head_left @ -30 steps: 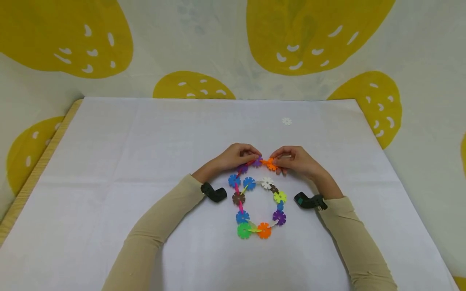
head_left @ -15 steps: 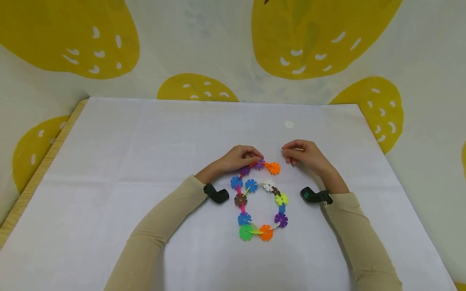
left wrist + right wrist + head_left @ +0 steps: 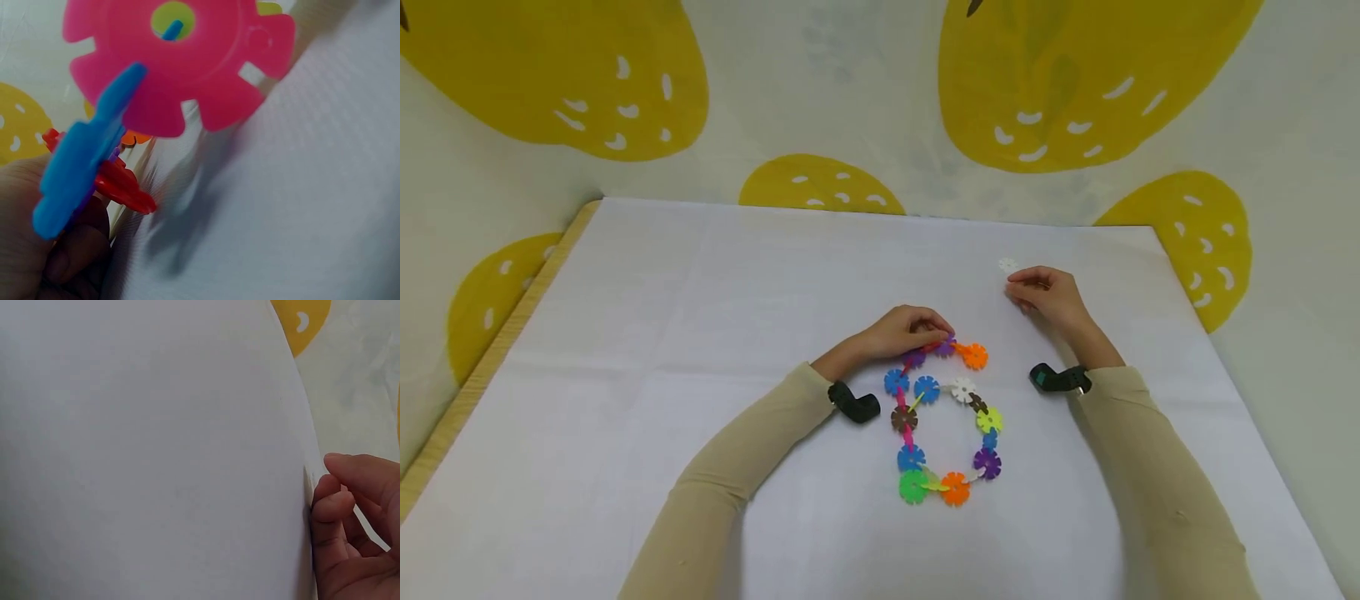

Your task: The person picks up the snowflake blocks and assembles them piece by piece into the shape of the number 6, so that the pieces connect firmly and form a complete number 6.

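Note:
A chain of slotted snowflake discs in many colours lies on the white cloth, bent into a loop with one end running up. At the upper end of that chain my left hand point(image 3: 904, 332) pinches a purple disc point(image 3: 946, 346), with an orange disc point(image 3: 976, 357) just beyond it. The left wrist view shows a pink disc point(image 3: 212, 81), a blue disc point(image 3: 69, 175) and a red disc point(image 3: 125, 187) close up. My right hand point(image 3: 1054, 298) has its fingertips beside a loose white snowflake disc point(image 3: 1007, 264). Nothing shows between its fingers in the right wrist view.
The white cloth point(image 3: 662, 292) covers the table, whose wooden edge point(image 3: 475, 392) shows at the left. Behind stands a backdrop point(image 3: 865, 100) with yellow shapes. Dark wrist cameras sit on both wrists.
My right hand has let go of the orange disc and moved up and right to the loose white disc. The left hand stays on the purple disc. The head view has shifted slightly.

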`<action>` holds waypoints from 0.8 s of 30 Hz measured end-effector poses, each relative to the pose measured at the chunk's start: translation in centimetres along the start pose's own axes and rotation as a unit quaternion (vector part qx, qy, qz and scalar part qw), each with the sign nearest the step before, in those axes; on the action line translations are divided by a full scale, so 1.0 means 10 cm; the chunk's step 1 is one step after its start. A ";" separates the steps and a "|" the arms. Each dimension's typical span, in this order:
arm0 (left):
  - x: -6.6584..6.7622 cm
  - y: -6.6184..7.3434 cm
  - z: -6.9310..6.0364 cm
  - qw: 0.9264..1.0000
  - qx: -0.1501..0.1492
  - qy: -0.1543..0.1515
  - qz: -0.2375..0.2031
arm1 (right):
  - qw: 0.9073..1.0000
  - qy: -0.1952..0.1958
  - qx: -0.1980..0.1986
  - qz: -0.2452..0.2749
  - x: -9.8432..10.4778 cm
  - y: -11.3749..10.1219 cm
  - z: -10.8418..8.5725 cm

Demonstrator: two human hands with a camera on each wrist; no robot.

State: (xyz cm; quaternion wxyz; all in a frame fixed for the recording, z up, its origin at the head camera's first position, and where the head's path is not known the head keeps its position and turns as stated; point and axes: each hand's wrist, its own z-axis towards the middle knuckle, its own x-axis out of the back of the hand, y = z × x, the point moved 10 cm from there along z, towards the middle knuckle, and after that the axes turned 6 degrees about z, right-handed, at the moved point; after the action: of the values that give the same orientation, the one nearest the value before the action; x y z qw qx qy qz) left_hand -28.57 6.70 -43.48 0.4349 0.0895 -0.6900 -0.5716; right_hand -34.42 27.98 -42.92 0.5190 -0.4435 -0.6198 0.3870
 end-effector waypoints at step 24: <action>-0.02 -0.03 0.02 1.000 0.011 -0.006 0.013 | 0.993 -0.014 -0.033 -0.111 0.06 0.02 0.35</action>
State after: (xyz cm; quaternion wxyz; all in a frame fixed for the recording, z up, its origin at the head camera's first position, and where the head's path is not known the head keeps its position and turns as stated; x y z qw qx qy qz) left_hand -28.65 6.86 -43.85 0.4368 0.0824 -0.7002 -0.5587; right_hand -37.88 28.54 -43.45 0.5350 -0.3834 -0.6851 0.3122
